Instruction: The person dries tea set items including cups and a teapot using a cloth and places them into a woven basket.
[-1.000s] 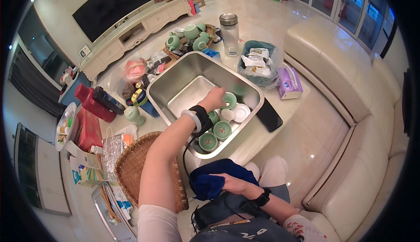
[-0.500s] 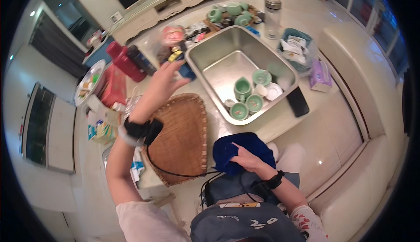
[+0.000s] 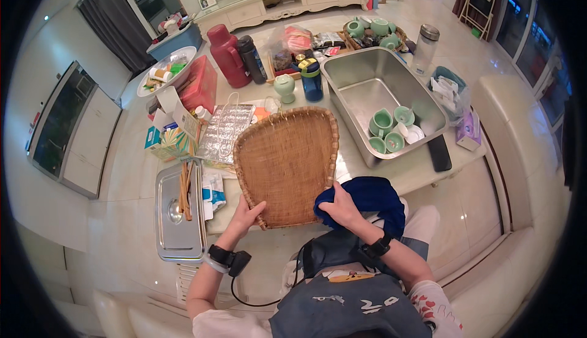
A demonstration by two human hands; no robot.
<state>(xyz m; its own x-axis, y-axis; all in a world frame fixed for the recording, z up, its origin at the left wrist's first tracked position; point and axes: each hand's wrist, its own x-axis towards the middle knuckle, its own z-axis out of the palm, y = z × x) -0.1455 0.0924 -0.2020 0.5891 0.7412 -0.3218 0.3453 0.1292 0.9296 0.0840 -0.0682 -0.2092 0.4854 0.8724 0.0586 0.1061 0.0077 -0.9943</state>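
Note:
A shallow woven bamboo tray [image 3: 284, 167] with a bound rim lies in front of me, its near edge at the table's front. My left hand [image 3: 246, 216] is closed on the left side of its rim near the front corner. My right hand [image 3: 340, 208] grips a dark blue cloth [image 3: 373, 200] and presses it against the tray's right rim. Most of the cloth drapes off to the right, toward my lap. Beyond the tray, a small pale green jar [image 3: 284, 88] stands beside a blue bottle [image 3: 312, 81].
A steel basin [image 3: 348, 63] at the right holds several green cups [image 3: 394, 142]. A phone [image 3: 439, 153] lies beside it. At left are a steel lid [image 3: 173, 231] with wooden sticks, a foil-like silver sheet [image 3: 226, 133] and boxes. A red flask [image 3: 229, 57] stands farther back.
My left hand has come back from near the blue bottle to the tray's left rim. The tray has turned somewhat. The cloth in my right hand has come against its rim.

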